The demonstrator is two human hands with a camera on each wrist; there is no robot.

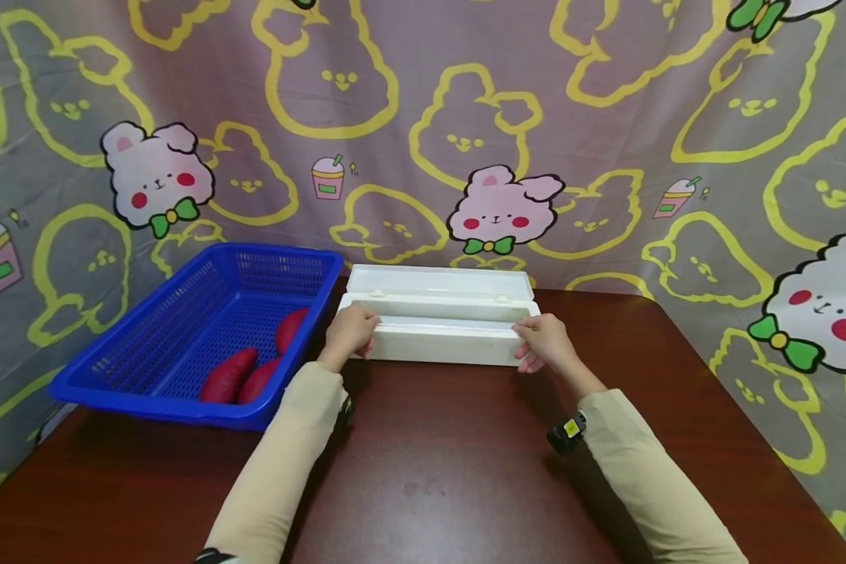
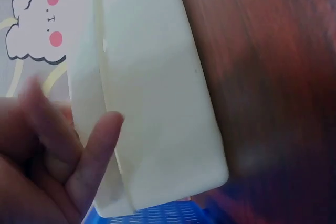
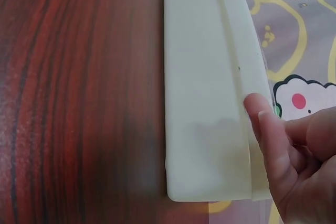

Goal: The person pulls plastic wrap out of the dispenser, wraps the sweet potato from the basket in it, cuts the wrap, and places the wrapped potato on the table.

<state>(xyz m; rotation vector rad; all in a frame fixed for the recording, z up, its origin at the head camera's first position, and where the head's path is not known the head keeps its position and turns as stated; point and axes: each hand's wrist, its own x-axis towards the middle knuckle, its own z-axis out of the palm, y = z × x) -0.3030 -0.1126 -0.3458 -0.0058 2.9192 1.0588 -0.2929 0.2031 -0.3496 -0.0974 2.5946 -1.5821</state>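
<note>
A long white box [image 1: 444, 345] lies across the far part of the table, its hinged lid [image 1: 440, 282] raised at the back. At the left front corner is my left hand [image 1: 352, 333], with thumb and fingers pinching at the upper front edge. My right hand [image 1: 543, 341] pinches the same edge near the right corner. A pale, glossy strip [image 1: 446, 322] runs inside the opening between both hands; what it is cannot be told. In the left wrist view one fingertip [image 2: 113, 121] touches the front wall; in the right wrist view a fingertip [image 3: 254, 103] lies along it. Other fingertips are partly hidden.
Left of the box stands a blue plastic basket [image 1: 148, 406] holding several reddish sweet potatoes [image 1: 229, 376]. The dark wooden table [image 1: 423, 470] extends toward me. A patterned cloth [image 1: 423, 141] hangs behind and at the sides.
</note>
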